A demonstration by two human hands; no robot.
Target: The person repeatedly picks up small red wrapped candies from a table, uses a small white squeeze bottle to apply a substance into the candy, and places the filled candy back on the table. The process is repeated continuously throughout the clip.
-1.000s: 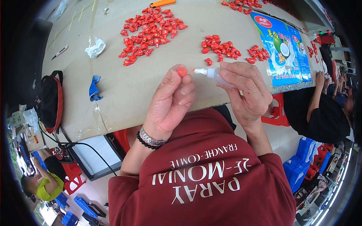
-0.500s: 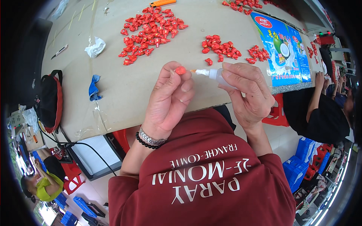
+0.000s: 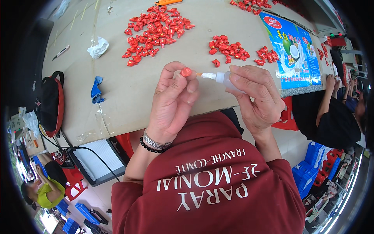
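Between thumb and fingers, my left hand [image 3: 173, 97] pinches a small red plastic piece [image 3: 186, 72] above the table's near edge. My right hand [image 3: 257, 91] is closed around a translucent white squeeze bottle [image 3: 225, 79], held sideways with its tip toward the left. White wrapping covers the nozzle [image 3: 209, 75], and its thin orange-brown end comes up close to the red piece. Whether the two touch I cannot make out. Beyond my hands lie a large pile of red pieces [image 3: 156, 33] and a smaller pile of rounded red pieces [image 3: 229, 48].
A blue printed sheet [image 3: 292, 58] lies at the right, beside another red cluster [image 3: 267, 55]. Crumpled tissue [image 3: 98, 47], a blue cloth scrap [image 3: 97, 90], a cutter knife [image 3: 61, 52] and a black-and-red bag [image 3: 52, 103] are at the left. An orange tool [image 3: 168, 2] lies far back. Other people sit at both sides.
The red piece in my left hand has turned a little and shifted slightly up. My right hand and the bottle stay nearly in place.
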